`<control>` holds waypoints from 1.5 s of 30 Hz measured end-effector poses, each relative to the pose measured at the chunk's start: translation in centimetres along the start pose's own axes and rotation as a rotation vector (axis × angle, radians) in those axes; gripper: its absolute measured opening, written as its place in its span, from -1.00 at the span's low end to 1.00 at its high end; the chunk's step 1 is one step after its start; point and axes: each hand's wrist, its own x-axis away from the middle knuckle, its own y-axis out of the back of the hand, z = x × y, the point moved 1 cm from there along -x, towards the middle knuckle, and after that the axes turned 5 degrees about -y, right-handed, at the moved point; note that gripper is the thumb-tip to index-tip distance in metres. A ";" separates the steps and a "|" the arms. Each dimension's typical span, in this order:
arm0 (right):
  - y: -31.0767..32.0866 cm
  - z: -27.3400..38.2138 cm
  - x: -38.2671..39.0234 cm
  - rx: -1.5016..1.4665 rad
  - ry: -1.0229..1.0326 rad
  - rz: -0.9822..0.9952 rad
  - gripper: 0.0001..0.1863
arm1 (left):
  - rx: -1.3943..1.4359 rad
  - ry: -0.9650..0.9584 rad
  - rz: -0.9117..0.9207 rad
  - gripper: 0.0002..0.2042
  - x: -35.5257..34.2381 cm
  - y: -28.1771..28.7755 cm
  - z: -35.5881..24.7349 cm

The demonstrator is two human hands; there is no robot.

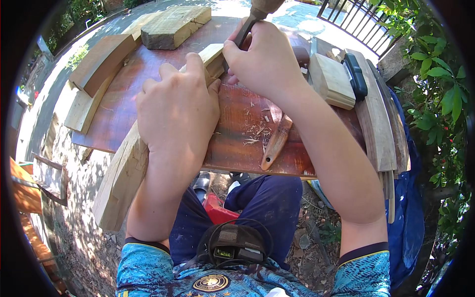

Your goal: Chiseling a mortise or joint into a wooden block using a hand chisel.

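Note:
A long piece of pale timber (120, 180) slants across the reddish-brown table (230, 131), its near end sticking out past the table's front edge. My left hand (175, 109) is closed over its upper part, with the thumb near a cut in the wood. In my right hand (267, 62) is a chisel (244, 33), gripped by its metal shank with the wooden handle pointing up and away. Its lower end meets the timber beside my left fingers; the tip is hidden. Below my right wrist lies a flat wooden handle (278, 144) with a hole in its end, among wood shavings (255, 136).
Wooden blocks (175, 27) and stacked offcuts (101, 64) lie at the far left. On the right are a pale block (330, 80), a black case-like object (355, 76) and long boards (372, 116). Leafy plants (435, 99) and a metal gate (358, 22) stand beyond.

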 end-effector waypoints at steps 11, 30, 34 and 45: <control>1.9 2.1 0.2 -0.156 -0.304 0.126 -0.72 | -0.008 -0.024 -0.017 -0.62 -0.1 -0.2 0.3; 1.3 1.5 0.2 -0.124 -0.131 0.095 -0.74 | 0.029 0.006 -0.021 -0.64 -0.1 -0.3 0.0; -0.1 0.8 0.5 -0.014 0.113 -0.008 -0.74 | 0.035 -0.009 -0.040 -0.63 0.0 -0.6 0.2; 1.7 2.3 0.2 -0.126 -0.298 0.145 -0.69 | 0.039 0.007 -0.025 -0.62 -0.1 -0.6 0.2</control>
